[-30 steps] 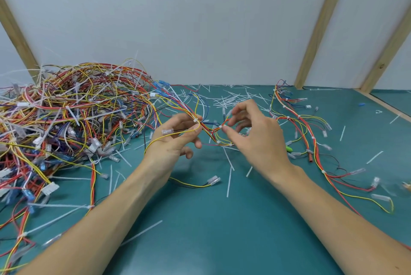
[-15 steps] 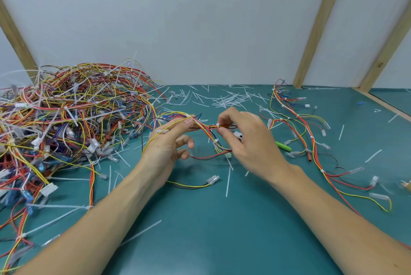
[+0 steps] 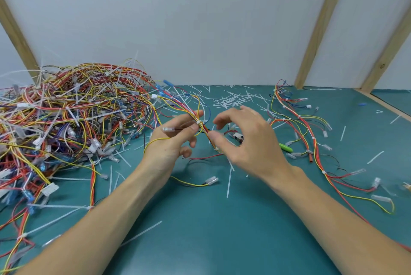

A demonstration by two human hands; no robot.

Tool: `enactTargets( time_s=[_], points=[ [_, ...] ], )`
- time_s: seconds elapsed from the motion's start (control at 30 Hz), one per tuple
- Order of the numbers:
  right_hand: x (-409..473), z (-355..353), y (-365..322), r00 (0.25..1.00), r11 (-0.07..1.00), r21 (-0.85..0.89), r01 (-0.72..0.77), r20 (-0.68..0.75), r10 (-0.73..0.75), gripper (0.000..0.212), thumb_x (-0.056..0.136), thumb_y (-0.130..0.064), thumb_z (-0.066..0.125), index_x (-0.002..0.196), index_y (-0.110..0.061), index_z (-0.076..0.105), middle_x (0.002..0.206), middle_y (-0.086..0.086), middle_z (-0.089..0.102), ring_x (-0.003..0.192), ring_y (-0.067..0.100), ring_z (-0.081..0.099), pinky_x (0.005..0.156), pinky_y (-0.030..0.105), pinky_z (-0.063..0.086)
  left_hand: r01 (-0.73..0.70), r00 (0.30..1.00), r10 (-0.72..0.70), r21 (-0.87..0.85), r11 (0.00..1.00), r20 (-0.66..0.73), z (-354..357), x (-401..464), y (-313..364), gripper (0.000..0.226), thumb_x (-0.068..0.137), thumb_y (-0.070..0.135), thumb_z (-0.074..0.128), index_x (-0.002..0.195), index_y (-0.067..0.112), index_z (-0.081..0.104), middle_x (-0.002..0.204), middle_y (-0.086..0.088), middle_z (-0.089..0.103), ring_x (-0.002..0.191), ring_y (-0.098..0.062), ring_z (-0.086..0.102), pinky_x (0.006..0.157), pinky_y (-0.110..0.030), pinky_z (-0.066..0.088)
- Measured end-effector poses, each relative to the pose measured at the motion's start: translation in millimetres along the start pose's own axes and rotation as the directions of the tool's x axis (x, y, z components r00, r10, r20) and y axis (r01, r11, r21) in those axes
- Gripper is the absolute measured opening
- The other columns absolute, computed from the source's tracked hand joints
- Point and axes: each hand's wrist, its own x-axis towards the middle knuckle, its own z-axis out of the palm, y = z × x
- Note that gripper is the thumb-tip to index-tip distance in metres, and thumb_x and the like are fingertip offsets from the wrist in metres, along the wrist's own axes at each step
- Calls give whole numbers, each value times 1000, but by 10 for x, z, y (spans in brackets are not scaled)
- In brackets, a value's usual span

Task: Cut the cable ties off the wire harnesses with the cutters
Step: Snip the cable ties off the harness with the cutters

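— Where the mat [image 3: 211, 230] runs teal under both forearms, what on the left?

— A big heap [image 3: 73, 117] of tangled red, yellow, white and blue harnesses, many still tied with white cable ties. Reaches from the wall to the near edge.

— And on the right?

— One long harness [image 3: 311, 139] laid out, red and yellow wires, ties and clear connectors along its length. Green handle of the cutters [image 3: 285, 147] just beside it, mostly hidden behind the right hand.

— At the back?

— A scatter of cut ties [image 3: 235, 99] near the wall, more strewn across the mat.

— Left hand [image 3: 171, 141]?

— Raised over the mat, thumb and fingers curled round a thin harness [image 3: 195, 112], gripping it right at a white tie [image 3: 198, 122]. Wires trailing back up to the heap and down past the wrist.

— Right hand [image 3: 246, 141]?

— Blurred. Fingers spread and loosely bent, thumb close to the same wires below the tie; touching or not, cannot tell. Nothing pinched.
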Motion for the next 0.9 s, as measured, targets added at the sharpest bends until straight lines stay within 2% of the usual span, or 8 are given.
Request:
enactTargets(
  time_s=[0.07, 0.17, 0.3, 0.4, 0.5, 0.6, 0.73, 0.9],
  points=[
    [-21, 51, -52, 999, 999, -28, 15, 41, -13, 32, 89, -48, 70, 95, -17, 70, 89, -12, 71, 84, 10, 62, 110, 33, 39, -37, 999, 36, 35, 999, 12, 27, -12, 0, 29, 84, 21, 68, 111, 28, 77, 81, 6, 62, 61, -11, 46, 48, -20, 36],
    [-48, 80, -66, 1000, 1000, -26, 15, 10, -15, 19, 90, -35, 77, 93, -16, 73, 83, -9, 72, 80, 15, 63, 104, 39, 46, -56, 998, 54, 46, 997, 38, 53, -22, 6, 29, 84, 22, 69, 111, 27, 78, 79, -2, 61, 60, -12, 44, 48, -21, 35],
    [-24, 38, -66, 995, 996, 29, -78, -64, 80, 7, 91, -32, 75, 94, -26, 72, 77, -14, 70, 76, 10, 65, 77, 37, 53, -25, 998, 25, -13, 1000, 53, 50, -29, 69, 32, 83, 31, 72, 114, 23, 76, 96, 1, 69, 62, -13, 48, 48, -20, 37],
    [14, -10, -16, 968, 984, 77, -162, -179, 173, 5, 92, -30, 72, 93, -29, 67, 71, -14, 69, 69, 4, 67, 68, 35, 53, 13, 999, -9, -110, 994, 42, 14, -12, 127, 46, 80, 44, 67, 118, 20, 74, 104, 0, 71, 63, -13, 52, 48, -22, 39],
    [52, -64, 87, 930, 961, 154, -231, -256, 265, 9, 96, -28, 68, 92, -30, 60, 69, -13, 68, 65, 7, 68, 69, 39, 53, 26, 998, -38, -217, 976, -53, -52, 14, 168, 39, 89, 39, 57, 116, 15, 72, 96, -2, 71, 62, -13, 53, 48, -21, 40],
    [75, -108, 203, 889, 934, 211, -290, -302, 344, 10, 99, -26, 64, 92, -28, 56, 71, -9, 65, 68, 16, 69, 67, 47, 53, 7, 972, -73, -280, 960, -224, -113, 62, 191, 29, 98, 35, 54, 104, 14, 73, 81, 4, 70, 53, -9, 51, 45, -19, 37],
    [77, -153, 348, 840, 901, 250, -355, -338, 425, 6, 102, -23, 58, 96, -23, 56, 81, -11, 64, 70, 19, 70, 70, 51, 54, -44, 913, -28, -166, 985, -408, -172, 115, 143, 20, 100, 27, 59, 88, 15, 70, 66, 8, 61, 38, -7, 37, 39, -17, 27],
    [86, -177, 450, 793, 870, 279, -407, -365, 488, 6, 102, -21, 59, 97, -22, 56, 80, -15, 60, 67, 18, 65, 70, 44, 52, -71, 896, 26, -86, 994, -443, -139, 116, 90, 28, 103, 34, 55, 93, 13, 70, 63, 7, 63, 37, -9, 46, 38, -19, 34]
  ],
)
